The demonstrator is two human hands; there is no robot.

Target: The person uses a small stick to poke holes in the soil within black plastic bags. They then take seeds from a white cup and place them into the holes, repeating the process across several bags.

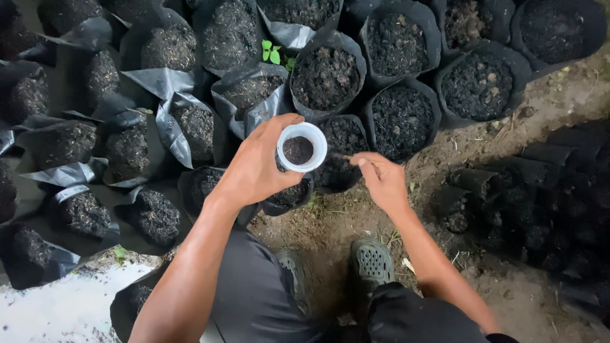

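Hands first: my left hand (pixel 257 166) grips a small white cup (pixel 302 147) with dark stuff inside, held above the black soil-filled grow bags (pixel 325 76). Right hand (pixel 381 179) pinches a thin stick (pixel 347 157) at the cup's rim. Risk as I judge it: cup tips, contents spill onto the dirt ground (pixel 483 146). Count: one cup, one stick, roughly twenty-plus bags, one green seedling (pixel 272 53), two shoes (pixel 373 260).

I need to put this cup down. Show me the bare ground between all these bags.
Free: the brown dirt strip right of the right hand, between the upright black soil-filled grow bags and the pile of empty black bags. Also the patch ahead of the grey perforated clogs. Crowded: everywhere left of the left hand holding the white plastic cup.
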